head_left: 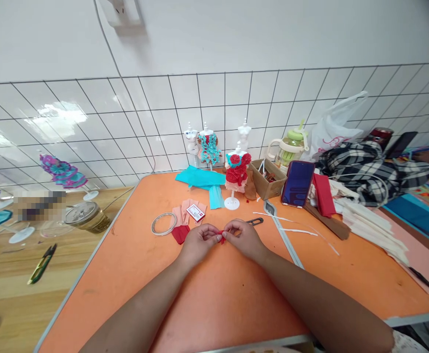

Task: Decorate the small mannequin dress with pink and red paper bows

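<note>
- Left hand (201,241): thumb and bent fingertips pinched together on one side of a small red piece (222,239); the other fingers curl behind.
- Right hand (244,239): the same pinch on the other side, so both hands are clamped on the one piece, their tips nearly meeting. Most of it is hidden by the fingers; a little shows between and below them.
- Handling: it looks like thin, crinkled paper or cloth, so probably very light, soft and limp, not slippery, but easily creased and perhaps torn by a hard pull. The best hold seems a light fingertip pinch at its gathered edges, leaving the outer folds uncrushed.
- Below the grip: the bare orange tabletop (218,304), between the forearms.
- Just left of the grip: a flat red strip (180,234), with pale pink strips (179,214) beyond it, a white card (196,213) on them and a pale ring (153,226) beside them.
- Just beyond the right hand: a dark slotted tool (256,221).
- Straight beyond the grip: a dress form in red ruffles (236,174), upright, blue sheets (196,176) to its left.
- Farther out, to the right: an open box (274,189) and a propped phone (298,184).
</note>
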The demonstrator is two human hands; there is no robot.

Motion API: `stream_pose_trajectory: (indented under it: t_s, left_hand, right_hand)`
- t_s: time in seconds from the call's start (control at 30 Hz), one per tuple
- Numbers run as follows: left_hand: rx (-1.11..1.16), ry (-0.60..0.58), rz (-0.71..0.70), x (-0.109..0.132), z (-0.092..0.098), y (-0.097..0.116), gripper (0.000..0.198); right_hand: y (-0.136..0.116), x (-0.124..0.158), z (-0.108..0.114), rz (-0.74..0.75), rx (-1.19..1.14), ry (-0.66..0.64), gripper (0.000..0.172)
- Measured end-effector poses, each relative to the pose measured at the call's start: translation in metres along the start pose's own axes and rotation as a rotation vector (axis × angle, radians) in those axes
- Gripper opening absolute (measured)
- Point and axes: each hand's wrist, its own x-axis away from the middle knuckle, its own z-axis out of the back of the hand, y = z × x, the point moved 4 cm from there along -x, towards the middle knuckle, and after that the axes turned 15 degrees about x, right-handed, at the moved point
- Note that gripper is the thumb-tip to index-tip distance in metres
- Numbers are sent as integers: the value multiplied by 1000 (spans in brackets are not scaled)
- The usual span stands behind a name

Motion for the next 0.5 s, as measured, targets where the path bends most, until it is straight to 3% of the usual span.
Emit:
stream_pose_trajectory:
  t_s: [0.23,0.4,0.5]
  left_hand:
    - [112,43,53,1,5,-4,29]
    - [381,-64,153,3,3,-4,41]
    - [267,-48,147,2,4,-3,48]
  right_hand:
    - [5,1,-7,-181,-280,-122,22]
    - [6,0,-4,-184,-267,-77,20]
    - [5,0,-2,-148,-159,-32,16]
